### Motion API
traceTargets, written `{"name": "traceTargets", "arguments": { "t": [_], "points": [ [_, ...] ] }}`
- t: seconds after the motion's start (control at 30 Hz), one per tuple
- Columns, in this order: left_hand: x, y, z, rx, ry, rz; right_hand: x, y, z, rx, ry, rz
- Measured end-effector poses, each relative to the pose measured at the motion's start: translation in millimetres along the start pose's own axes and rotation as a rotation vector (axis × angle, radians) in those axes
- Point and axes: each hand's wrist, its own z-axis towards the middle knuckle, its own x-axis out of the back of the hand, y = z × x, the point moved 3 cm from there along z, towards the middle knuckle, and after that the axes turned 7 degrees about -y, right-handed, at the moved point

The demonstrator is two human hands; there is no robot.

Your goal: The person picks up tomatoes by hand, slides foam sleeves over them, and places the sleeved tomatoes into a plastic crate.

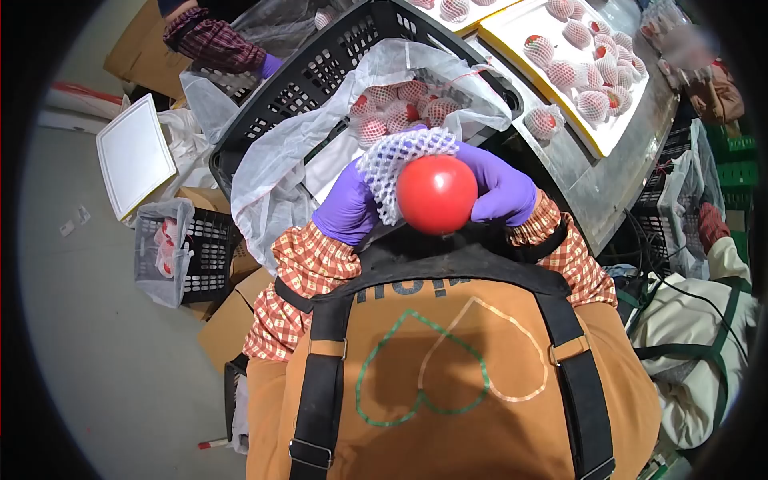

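Note:
Close to my chest, a smooth red round fruit is held up between my hands. My right hand, in a purple glove, wraps its fingers round the fruit's right side. On the other side my left hand, also gloved in purple, grips a white foam net that lies against the fruit's upper left. Just beyond my hands is a black crate lined with translucent plastic, holding several red fruits in foam nets.
A white tray of netted fruits rests on a metal table, with one netted fruit beside it. Another person's sleeved arm reaches in at the upper left. A smaller lined crate and cardboard stand at the left.

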Motion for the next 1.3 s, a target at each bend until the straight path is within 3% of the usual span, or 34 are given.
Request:
{"name": "traceTargets", "arguments": {
  "t": [0.13,0.23,0.3,0.37,0.43,0.5,0.57,0.6,0.63,0.67,0.7,0.77,0.8,0.87,0.9,0.97,1.03,1.07,1.1,1.17,1.3],
  "points": [
    [2.9,2.9,3.1,-0.050,0.002,0.124,3.6,3.5,-0.3,0.022,-0.022,0.003],
    [13.5,10.8,6.0,-0.199,0.337,0.387,4.3,-6.2,2.5,0.011,0.113,-0.076],
    [-1.6,24.7,1.7,-0.382,0.492,0.750,3.1,-10.9,7.0,0.026,0.248,-0.145],
    [-14.9,30.3,-2.0,-0.546,0.523,1.043,0.6,-11.4,17.0,0.189,0.296,-0.198],
    [-39.1,33.0,0.7,-0.754,0.367,1.302,10.1,-16.5,25.1,0.372,0.408,-0.766],
    [-52.4,29.1,8.5,-0.737,0.134,1.506,14.4,-23.8,28.7,0.425,0.444,-0.830],
    [-58.1,24.5,20.5,-0.730,0.103,1.516,17.2,-38.8,31.4,0.501,0.453,-0.976],
    [-64.9,27.1,28.0,-0.773,0.157,1.448,24.0,-44.9,30.8,0.471,0.443,-0.866],
    [-68.4,29.1,33.3,-0.810,0.212,1.377,25.4,-51.6,30.2,0.367,0.463,-0.546],
    [-60.1,21.3,37.4,-0.698,0.174,1.186,40.4,-57.3,25.9,0.345,0.518,-0.472],
    [-52.5,19.7,40.2,-0.704,0.177,1.183,60.2,-67.2,23.4,0.321,0.572,-0.398],
    [-30.7,13.9,47.7,-0.501,0.078,1.255,88.5,-105.2,25.2,0.285,0.611,-0.420],
    [-11.3,7.9,51.2,-0.391,0.103,1.142,115.4,-117.2,23.3,0.351,0.610,-0.446],
    [50.6,-1.1,48.4,-0.007,0.185,0.912,162.4,-138.0,24.6,0.383,0.520,-0.255],
    [91.2,-12.2,43.6,0.129,0.217,0.834,201.6,-141.1,25.4,0.351,0.611,-0.173],
    [141.0,-24.1,28.8,0.259,0.360,1.042,307.3,-137.8,27.9,0.392,0.616,-0.058],
    [161.1,-29.3,17.9,0.351,0.425,1.058,366.8,-134.0,36.3,0.430,0.732,0.128],
    [162.6,-29.4,15.4,0.410,0.488,1.082,372.4,-136.8,41.0,0.444,0.818,0.004],
    [163.1,-31.1,15.9,0.465,0.547,1.104,376.8,-138.0,45.6,0.409,1.068,-0.061],
    [178.7,-45.2,14.3,0.479,0.591,1.112,405.8,-137.2,58.2,0.340,1.130,0.002],
    [170.0,-56.8,32.3,0.560,0.546,1.261,439.9,-127.6,74.1,0.191,1.096,-0.338]
  ]
}}
